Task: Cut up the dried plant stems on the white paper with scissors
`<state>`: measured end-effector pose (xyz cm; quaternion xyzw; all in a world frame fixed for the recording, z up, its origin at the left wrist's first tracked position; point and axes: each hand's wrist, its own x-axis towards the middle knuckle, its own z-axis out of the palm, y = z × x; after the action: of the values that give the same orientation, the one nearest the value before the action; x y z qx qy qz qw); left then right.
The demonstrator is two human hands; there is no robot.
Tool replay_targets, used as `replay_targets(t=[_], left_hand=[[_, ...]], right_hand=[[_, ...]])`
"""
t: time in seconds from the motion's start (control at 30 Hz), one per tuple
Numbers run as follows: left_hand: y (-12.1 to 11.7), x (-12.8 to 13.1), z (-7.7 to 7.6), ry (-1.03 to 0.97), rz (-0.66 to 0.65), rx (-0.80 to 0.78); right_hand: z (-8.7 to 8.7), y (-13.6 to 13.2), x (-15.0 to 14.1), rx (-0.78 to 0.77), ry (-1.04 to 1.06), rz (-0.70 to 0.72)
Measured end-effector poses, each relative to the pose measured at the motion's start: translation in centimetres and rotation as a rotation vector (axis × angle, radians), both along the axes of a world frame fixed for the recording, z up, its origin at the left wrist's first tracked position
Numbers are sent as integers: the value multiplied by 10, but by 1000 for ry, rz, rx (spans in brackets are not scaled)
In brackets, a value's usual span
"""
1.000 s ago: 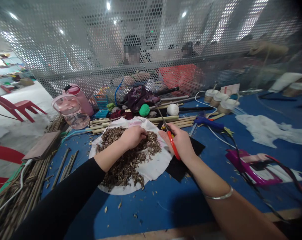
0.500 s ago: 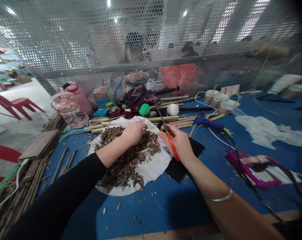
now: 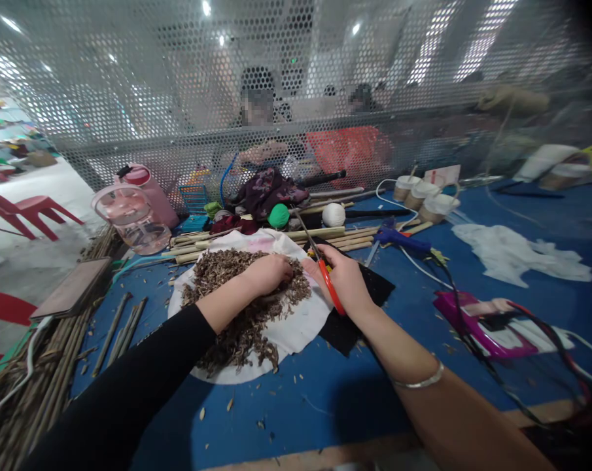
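Observation:
A heap of brown dried chips (image 3: 241, 307) lies on a round white cloth (image 3: 300, 327) on the blue table (image 3: 325, 405). My left hand (image 3: 269, 271) rests on the heap with its fingers curled down into the chips. My right hand (image 3: 342, 281) is closed round red-handled scissors (image 3: 325, 275), whose blades point up and away toward the bamboo sticks. A black cloth (image 3: 354, 320) lies under my right wrist.
Bamboo sticks (image 3: 325, 234), a green yarn ball (image 3: 278, 216) and a white yarn ball (image 3: 333, 214) lie behind the cloth. A pink jug (image 3: 131, 216) stands left, a blue glue gun (image 3: 403, 241) and a purple tool (image 3: 477, 327) right. People sit behind the perforated screen (image 3: 178, 131).
My left hand has shifted slightly right over the heap, closer to the scissors. The right hand has kept the scissors, moving a little left. The view has drifted slightly.

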<state>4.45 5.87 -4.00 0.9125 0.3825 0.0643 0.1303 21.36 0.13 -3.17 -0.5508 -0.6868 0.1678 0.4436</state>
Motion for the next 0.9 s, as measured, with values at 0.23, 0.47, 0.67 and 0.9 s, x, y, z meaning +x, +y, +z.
replay_targets(t=[0.23,0.47,0.67,0.9], left_hand=[[-24,-23,21,-209,291,0],[-45,-35,21,-1069,815,-597],[-79,-38,16,-1566,946,-797],[-94,-42,10,-1793,917,-835]], right_hand=[[2,-4,-5,-16,-59,1],[-4,-8,-13,-53,-146,94],[-6,-17,-21,-99,-235,253],[-11,-21,-30,-53,-272,443]])
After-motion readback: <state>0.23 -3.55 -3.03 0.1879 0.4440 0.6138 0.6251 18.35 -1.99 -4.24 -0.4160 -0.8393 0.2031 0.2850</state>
